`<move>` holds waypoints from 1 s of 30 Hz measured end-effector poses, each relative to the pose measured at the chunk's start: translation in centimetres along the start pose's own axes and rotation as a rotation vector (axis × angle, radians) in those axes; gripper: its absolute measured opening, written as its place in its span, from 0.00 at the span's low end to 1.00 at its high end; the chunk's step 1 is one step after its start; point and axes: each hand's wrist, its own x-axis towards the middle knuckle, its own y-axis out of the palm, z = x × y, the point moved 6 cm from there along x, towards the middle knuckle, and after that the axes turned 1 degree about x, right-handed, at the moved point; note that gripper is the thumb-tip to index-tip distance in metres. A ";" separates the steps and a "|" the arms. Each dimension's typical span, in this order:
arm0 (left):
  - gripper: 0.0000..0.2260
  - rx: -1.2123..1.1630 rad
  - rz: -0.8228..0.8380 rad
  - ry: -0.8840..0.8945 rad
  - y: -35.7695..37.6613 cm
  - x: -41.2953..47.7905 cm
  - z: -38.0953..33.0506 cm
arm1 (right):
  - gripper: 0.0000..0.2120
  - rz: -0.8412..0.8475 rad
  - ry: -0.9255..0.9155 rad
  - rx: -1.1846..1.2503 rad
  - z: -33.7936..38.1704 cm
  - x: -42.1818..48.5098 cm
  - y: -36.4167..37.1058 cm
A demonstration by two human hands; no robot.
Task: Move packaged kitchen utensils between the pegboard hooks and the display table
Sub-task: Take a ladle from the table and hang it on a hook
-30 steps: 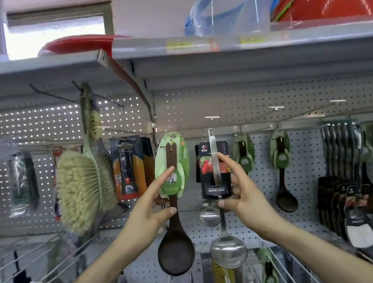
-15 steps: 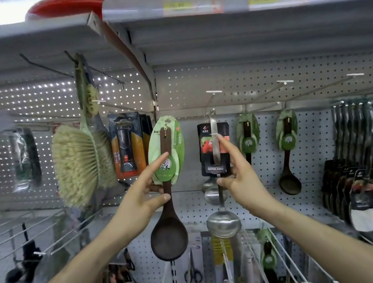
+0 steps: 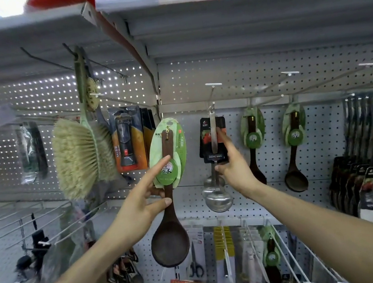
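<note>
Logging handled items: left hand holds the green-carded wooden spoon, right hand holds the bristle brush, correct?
No. The head view shows the right hand gripping the black-carded steel ladle, not the bristle brush. The left hand does hold the green-carded wooden spoon.

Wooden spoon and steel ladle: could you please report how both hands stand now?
Left hand pinching wooden spoon below its green card. Right hand gripping steel ladle at its black card, under the hook. Nothing blocking either.
</note>
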 end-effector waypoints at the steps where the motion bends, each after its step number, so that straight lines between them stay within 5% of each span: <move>1: 0.40 -0.007 0.001 -0.001 0.2 0.0 0.0 | 0.54 -0.003 0.000 -0.003 -0.4 -0.1 -0.1; 8: 0.41 -0.089 0.007 -0.006 2.8 -0.1 -1.1 | 0.47 -0.057 -0.016 -0.061 -0.6 -3.8 -2.9; 18: 0.27 -0.262 0.098 0.018 11.3 0.7 -4.5 | 0.21 0.071 -0.127 0.125 5.4 -12.1 -6.2; 30: 0.21 -0.318 0.173 0.068 15.4 2.6 -7.6 | 0.28 -0.042 -0.110 0.146 6.2 -13.0 -10.0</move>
